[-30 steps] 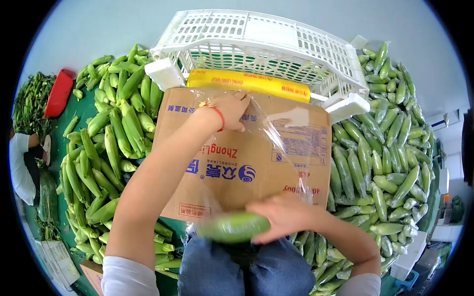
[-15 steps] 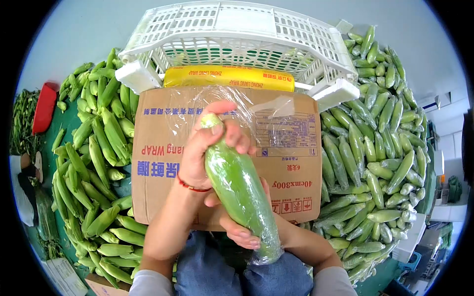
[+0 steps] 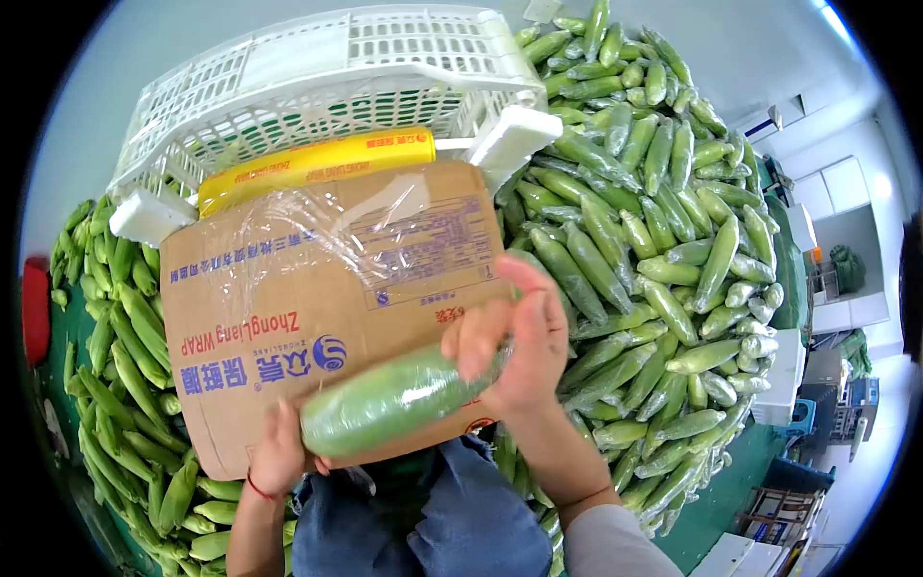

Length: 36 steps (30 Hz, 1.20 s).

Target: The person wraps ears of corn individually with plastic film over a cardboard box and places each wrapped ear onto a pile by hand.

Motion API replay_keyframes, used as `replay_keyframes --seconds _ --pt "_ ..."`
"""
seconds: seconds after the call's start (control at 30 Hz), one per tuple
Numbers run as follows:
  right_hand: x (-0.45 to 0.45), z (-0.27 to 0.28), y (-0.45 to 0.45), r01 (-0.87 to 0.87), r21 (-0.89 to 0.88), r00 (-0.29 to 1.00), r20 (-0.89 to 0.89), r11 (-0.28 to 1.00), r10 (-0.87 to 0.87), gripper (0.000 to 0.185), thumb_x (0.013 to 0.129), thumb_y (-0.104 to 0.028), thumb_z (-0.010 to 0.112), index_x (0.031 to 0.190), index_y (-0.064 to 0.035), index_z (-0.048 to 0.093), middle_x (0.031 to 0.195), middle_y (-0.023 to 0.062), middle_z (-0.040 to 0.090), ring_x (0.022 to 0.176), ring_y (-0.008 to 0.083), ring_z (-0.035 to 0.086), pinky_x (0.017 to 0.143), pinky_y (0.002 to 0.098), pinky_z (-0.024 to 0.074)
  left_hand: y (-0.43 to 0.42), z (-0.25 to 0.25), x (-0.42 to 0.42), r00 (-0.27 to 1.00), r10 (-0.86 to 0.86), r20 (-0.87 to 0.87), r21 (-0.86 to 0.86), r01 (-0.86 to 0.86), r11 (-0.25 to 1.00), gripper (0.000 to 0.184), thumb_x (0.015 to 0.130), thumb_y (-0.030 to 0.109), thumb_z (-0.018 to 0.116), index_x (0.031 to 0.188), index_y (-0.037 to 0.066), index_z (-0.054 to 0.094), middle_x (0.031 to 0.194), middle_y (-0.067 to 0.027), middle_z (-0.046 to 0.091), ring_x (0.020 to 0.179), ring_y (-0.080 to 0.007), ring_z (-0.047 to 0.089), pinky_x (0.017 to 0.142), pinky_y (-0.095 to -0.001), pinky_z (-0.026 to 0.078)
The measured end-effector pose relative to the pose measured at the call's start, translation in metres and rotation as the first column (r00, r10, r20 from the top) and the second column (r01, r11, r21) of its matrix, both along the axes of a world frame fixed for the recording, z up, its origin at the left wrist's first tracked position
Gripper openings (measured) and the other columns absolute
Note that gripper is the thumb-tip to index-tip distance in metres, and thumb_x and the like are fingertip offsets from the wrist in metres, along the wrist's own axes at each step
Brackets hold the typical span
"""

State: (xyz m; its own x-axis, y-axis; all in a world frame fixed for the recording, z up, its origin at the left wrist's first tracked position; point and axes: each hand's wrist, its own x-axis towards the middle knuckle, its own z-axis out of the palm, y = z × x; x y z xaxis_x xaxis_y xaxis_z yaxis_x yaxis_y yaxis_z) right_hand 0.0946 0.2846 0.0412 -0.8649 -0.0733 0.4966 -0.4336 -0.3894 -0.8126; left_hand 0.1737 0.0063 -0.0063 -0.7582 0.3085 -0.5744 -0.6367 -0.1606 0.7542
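Note:
A green ear of corn (image 3: 385, 402), wrapped in shiny clear film, lies nearly level across the lower part of the cardboard box (image 3: 240, 317). My left hand (image 3: 281, 444) grips its thick left end. Around the other end, at the right, my right hand (image 3: 514, 341) is closed, its fingers slightly blurred. Loose clear film (image 3: 288, 226) lies crumpled over the top of the box. Behind the box, a yellow roll of wrap (image 3: 317, 165) rests against the white plastic crate (image 3: 288, 82).
Unwrapped corn (image 3: 135, 385) is heaped at the left, with a red container (image 3: 36, 308) beyond it. A large pile of film-wrapped corn (image 3: 663, 260) fills the right side. White foam pieces (image 3: 514, 144) flank the roll. Farther right are a blue stool (image 3: 800, 415) and shelves.
The view has turned to the right. The wrapped corn has gone from steeply slanted to nearly level, and my hands have moved apart to its two ends.

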Motion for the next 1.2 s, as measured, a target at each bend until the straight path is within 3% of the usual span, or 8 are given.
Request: replay_keyframes --seconds 0.1,0.37,0.43,0.6,0.77,0.87,0.97,1.2 --pt "0.001 -0.001 0.005 0.035 -0.460 0.963 0.252 0.887 0.093 0.043 0.101 -0.032 0.048 0.137 -0.0088 0.041 0.076 0.0011 0.054 0.066 0.0117 0.055 0.062 0.0336 0.0495 0.021 0.024 0.007 0.906 -0.291 -0.307 -0.143 0.258 0.955 0.086 0.083 0.037 0.074 0.147 0.002 0.030 0.107 -0.0151 0.067 0.069 -0.0201 0.069 0.061 -0.0288 0.055" --pt "0.039 -0.032 0.024 0.428 -0.217 0.516 0.855 0.878 -0.040 0.062 0.092 -0.055 0.046 0.126 -0.0034 0.049 0.099 0.0117 0.062 0.087 0.0231 0.061 0.079 0.0382 0.0510 0.125 0.033 -0.053 0.231 -0.703 -0.673 -0.721 0.013 0.693 0.075 0.082 0.040 0.069 0.145 0.012 0.039 0.128 -0.0188 0.052 0.110 -0.0331 0.059 0.088 -0.0427 0.051" --pt "0.009 -0.048 0.114 0.386 -0.101 0.699 0.680 0.917 -0.220 0.043 0.094 -0.039 0.050 0.117 -0.0033 0.054 0.101 0.0144 0.064 0.094 0.0267 0.061 0.085 0.0417 0.0499 0.101 0.030 -0.053 0.023 -0.679 -0.734 -0.673 -0.154 0.723 0.068 0.082 0.036 0.069 0.142 0.015 0.045 0.128 -0.0183 0.052 0.115 -0.0325 0.055 0.088 -0.0410 0.051" --pt "-0.067 -0.008 0.300 0.897 0.428 0.175 -0.113 0.111 -0.978 0.054 0.099 -0.038 0.050 0.135 0.0015 0.045 0.133 0.0184 0.051 0.119 0.0252 0.050 0.100 0.0378 0.0407 -0.006 0.000 -0.057 0.381 -0.699 -0.605 -0.775 -0.486 0.404 0.066 0.068 0.013 0.077 0.130 0.010 0.055 0.128 -0.0189 0.051 0.115 -0.0381 0.054 0.089 -0.0445 0.048" --pt "-0.036 -0.027 0.030 0.160 0.983 0.954 -0.131 0.090 -0.269 0.046 0.090 -0.013 0.062 0.135 -0.0089 0.051 0.145 0.0139 0.044 0.139 0.0320 0.034 0.113 0.0440 0.0286 -0.069 -0.021 -0.112 0.534 -0.615 -0.580 -0.788 -0.560 0.257 0.046 0.081 0.015 0.071 0.124 0.007 0.058 0.136 -0.0173 0.051 0.112 -0.0352 0.057 0.095 -0.0417 0.047" --pt "-0.079 -0.068 0.001 0.343 0.929 0.939 -0.339 0.139 -0.054 0.026 0.090 -0.011 0.061 0.115 -0.0039 0.059 0.129 0.0171 0.056 0.126 0.0376 0.047 0.105 0.0426 0.0373 -0.093 -0.028 -0.149 0.180 -0.762 -0.623 -0.671 -0.624 0.401 0.012 0.084 0.009 0.065 0.094 0.006 0.059 0.109 -0.0137 0.064 0.102 -0.0342 0.062 0.084 -0.0401 0.051" --pt "-0.080 -0.070 -0.013 0.067 0.921 0.980 0.011 0.384 -0.197 0.012 0.092 -0.011 0.060 0.097 -0.0002 0.061 0.103 0.0141 0.068 0.101 0.0316 0.064 0.089 0.0380 0.0484 -0.107 -0.012 -0.134 0.515 -0.642 -0.569 -0.809 -0.489 0.325 0.011 0.083 0.003 0.063 0.090 0.006 0.055 0.089 -0.0121 0.064 0.084 -0.0337 0.064 0.071 -0.0413 0.052" --pt "0.032 -0.049 0.065 -0.038 0.947 0.983 0.094 0.320 -0.160 0.003 0.092 -0.003 0.057 0.094 -0.0007 0.059 0.082 0.0080 0.066 0.077 0.0128 0.062 0.069 0.0264 0.0490 -0.129 -0.005 0.027 0.254 -0.747 -0.615 -0.741 -0.509 0.437 0.014 0.075 0.012 0.061 0.089 0.011 0.058 0.078 -0.0049 0.057 0.068 -0.0228 0.061 0.055 -0.0349 0.050"
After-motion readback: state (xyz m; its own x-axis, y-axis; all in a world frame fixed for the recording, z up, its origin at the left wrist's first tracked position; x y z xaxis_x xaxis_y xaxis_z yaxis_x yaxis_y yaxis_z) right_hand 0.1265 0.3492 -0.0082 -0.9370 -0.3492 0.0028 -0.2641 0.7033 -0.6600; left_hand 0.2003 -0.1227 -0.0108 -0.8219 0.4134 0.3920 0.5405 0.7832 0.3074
